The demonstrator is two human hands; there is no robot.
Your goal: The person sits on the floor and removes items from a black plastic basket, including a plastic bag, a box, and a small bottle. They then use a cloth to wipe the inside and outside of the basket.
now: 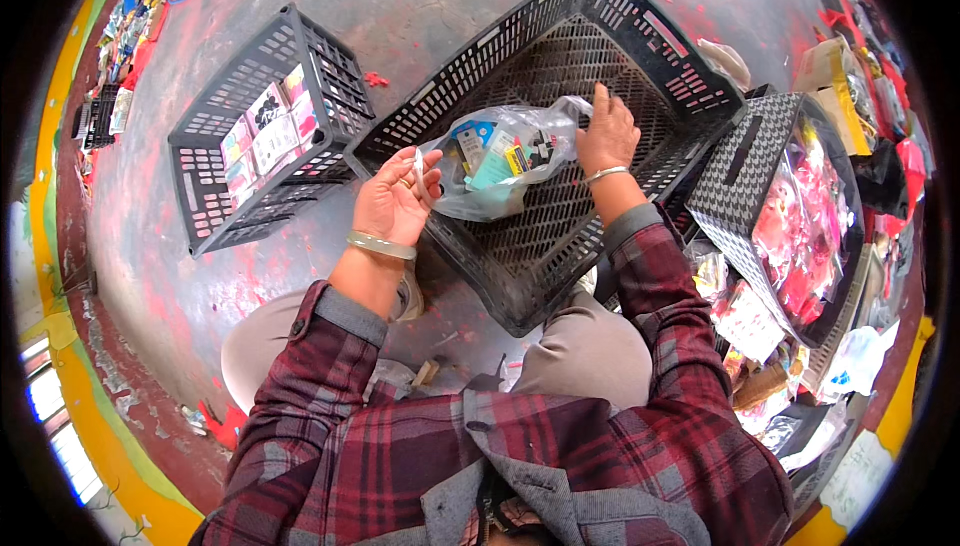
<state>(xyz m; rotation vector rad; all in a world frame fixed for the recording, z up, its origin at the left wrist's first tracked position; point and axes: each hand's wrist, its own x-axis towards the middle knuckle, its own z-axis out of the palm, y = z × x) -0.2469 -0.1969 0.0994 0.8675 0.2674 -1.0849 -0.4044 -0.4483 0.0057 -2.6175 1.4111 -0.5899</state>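
Observation:
A clear plastic bag (pixel 478 210) lies inside the large black crate (pixel 490 54), its mouth spread. Through it show several small packaged items, among them a blue card, a pale green packet (pixel 490 168) and a yellow-and-black one. At the bag's left side my left hand (pixel 392 198) is closed, pinching a white strip of the bag between thumb and fingers. My right hand (pixel 607 136) grips the bag's right edge from above; its thumb side is partly hidden.
To the left stands a smaller black crate (pixel 325 131) with pink-and-white packets (pixel 270 136). On the right, a houndstooth-patterned box (pixel 738 171) holds pink items in clear wrapping (pixel 800 226). A cardboard box (pixel 835 96) and piled goods line the right wall. My knees flank the near side.

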